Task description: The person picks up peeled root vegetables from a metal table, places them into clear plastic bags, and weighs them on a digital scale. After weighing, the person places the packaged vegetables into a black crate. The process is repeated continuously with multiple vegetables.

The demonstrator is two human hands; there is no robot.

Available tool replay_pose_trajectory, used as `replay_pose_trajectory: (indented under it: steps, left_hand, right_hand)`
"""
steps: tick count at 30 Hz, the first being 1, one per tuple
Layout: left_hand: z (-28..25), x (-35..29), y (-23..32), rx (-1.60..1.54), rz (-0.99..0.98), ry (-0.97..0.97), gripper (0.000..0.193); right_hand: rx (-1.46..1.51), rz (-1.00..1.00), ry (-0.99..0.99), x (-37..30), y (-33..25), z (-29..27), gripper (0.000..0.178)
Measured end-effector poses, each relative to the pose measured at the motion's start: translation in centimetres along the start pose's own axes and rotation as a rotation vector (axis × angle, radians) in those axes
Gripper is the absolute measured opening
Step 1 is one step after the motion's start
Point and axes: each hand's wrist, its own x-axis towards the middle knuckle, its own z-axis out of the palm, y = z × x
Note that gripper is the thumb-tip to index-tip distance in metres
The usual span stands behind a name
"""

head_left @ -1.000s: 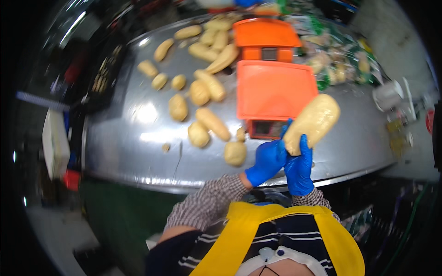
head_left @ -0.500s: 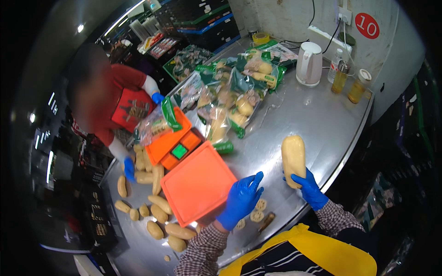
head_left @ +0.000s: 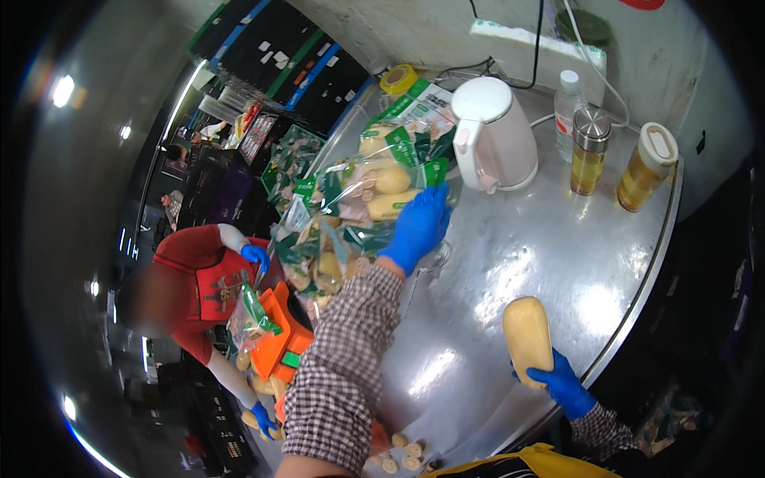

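Observation:
My right hand (head_left: 562,382) is closed on the lower end of a thick, pale yellow lotus root section (head_left: 527,341), held upright above the metal table. My left arm stretches far across the table. My left hand (head_left: 418,227) is at the right end of a heap of clear and green packs, its fingers bent over the near edge of a bag of lotus root (head_left: 389,182); its fingertips meet the bag's green corner and are partly hidden. Several cut lotus root slices (head_left: 412,450) with holes lie by the table's near edge.
A white electric kettle (head_left: 498,139), a water bottle (head_left: 567,119) and two tea bottles stand at the back right. Yellow tape (head_left: 397,80) lies behind the packs. At the left, a co-worker in red (head_left: 211,275) stands by an orange scale (head_left: 279,338), one gloved hand over lotus roots.
My left hand has moved from beside the orange-red box up to the bags. My right hand still holds the lotus root. The view has turned toward the kettle.

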Motion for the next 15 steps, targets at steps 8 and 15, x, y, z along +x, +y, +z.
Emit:
replay_pose_trajectory:
  steps: [8,15]
  left_hand:
    - [9.8,11.9,-5.7,-0.553,-0.168,0.266,0.036]
    - [8.6,14.6,-8.0,-0.228,-0.215,0.092,0.028]
  right_hand:
    - [-0.077,0.090,-0.064,0.3,-2.6,-0.5,0.050]
    - [0.052,0.186,0.001,0.6,-3.9,0.2,0.053]
